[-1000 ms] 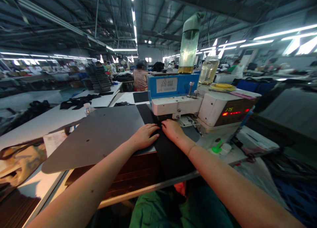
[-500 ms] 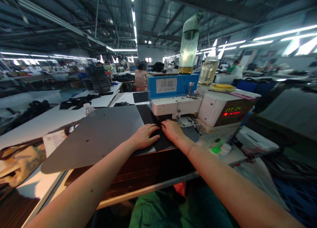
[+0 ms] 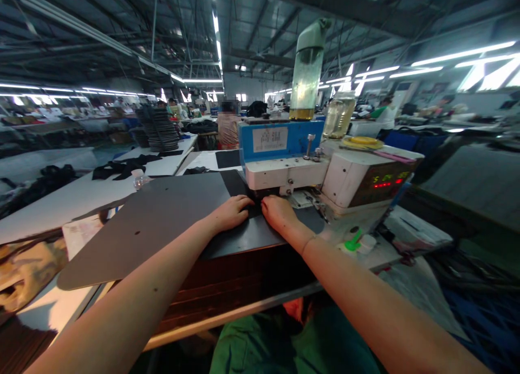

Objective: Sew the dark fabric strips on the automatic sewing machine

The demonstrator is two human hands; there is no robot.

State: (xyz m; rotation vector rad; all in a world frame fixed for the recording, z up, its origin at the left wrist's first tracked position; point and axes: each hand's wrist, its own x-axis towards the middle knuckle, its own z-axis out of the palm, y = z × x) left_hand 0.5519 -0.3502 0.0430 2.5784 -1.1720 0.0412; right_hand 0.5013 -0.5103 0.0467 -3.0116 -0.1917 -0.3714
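A blue and white machine (image 3: 286, 171) stands ahead, its white arm above a black strip (image 3: 232, 183) that crosses the grey board. My left hand (image 3: 231, 213) rests at the near end of the strip, fingers together and bent onto it, in front of the machine arm. Close on its right, my right hand (image 3: 278, 210) is closed with curled fingertips at the strip's right side. The fingertips of both hands are partly hidden under the arm. The large grey board (image 3: 162, 222) lies flat, reaching out left, with small dark holes in it.
Two bottles of liquid, one tall (image 3: 307, 73) and one squat (image 3: 339, 116), stand on the machine. A lit display panel (image 3: 385, 180) faces me. A green-tipped cap (image 3: 353, 241) lies at right. Black stacked pieces (image 3: 158, 129) stand far left; a person (image 3: 228, 126) sits beyond.
The black strip's near end has moved away from the front edge, baring shiny grey surface there. My left hand has shifted slightly left and forward. The display digits differ.
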